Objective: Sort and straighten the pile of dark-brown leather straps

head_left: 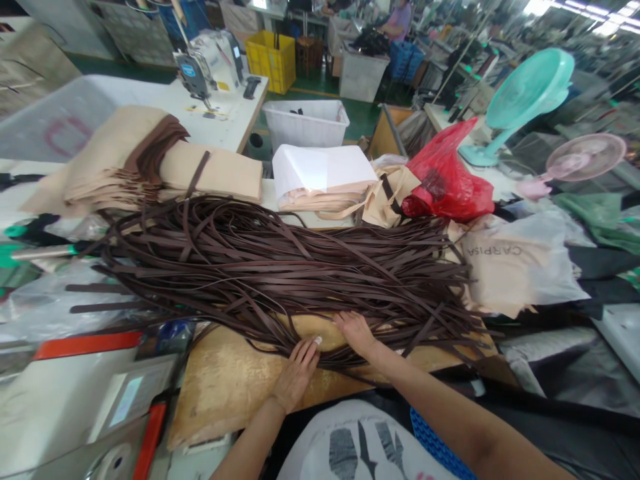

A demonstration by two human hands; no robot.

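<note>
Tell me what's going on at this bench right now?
A person has both hands on a big heap of dark brown straps spread across a worn wooden board. The left hand and right hand press flat on the pile's near edge, gripping nothing. Behind lie folded beige fabric stacks, a red plastic bag and a sewing machine.
</note>
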